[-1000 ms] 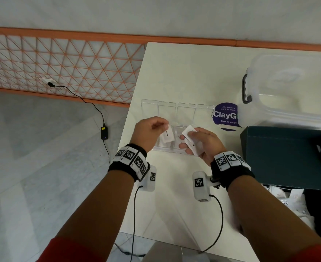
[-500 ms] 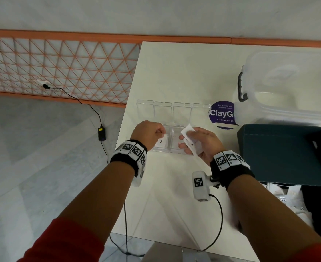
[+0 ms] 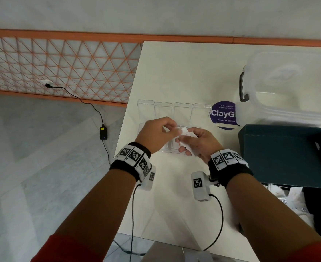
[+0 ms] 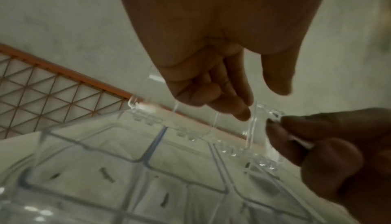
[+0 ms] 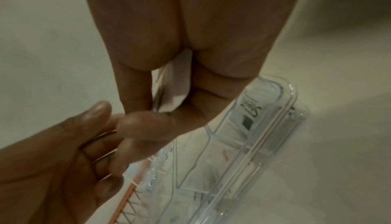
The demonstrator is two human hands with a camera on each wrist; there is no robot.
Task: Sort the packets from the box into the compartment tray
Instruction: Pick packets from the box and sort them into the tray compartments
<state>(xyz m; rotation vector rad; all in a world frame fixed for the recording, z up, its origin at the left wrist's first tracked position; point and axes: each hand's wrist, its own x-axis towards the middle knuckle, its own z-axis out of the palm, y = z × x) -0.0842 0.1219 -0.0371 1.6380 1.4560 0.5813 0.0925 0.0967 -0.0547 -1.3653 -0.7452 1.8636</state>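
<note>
White packets (image 3: 189, 146) sit pinched in the right hand (image 3: 201, 143) above the clear tray (image 3: 182, 112). The left hand (image 3: 155, 135) reaches in, its grip unclear.

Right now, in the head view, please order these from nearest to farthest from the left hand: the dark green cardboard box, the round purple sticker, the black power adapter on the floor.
From the left hand:
1. Black power adapter, on the floor, left of the table.
2. Round purple sticker, right, on the table.
3. Dark green cardboard box, far right.
</note>
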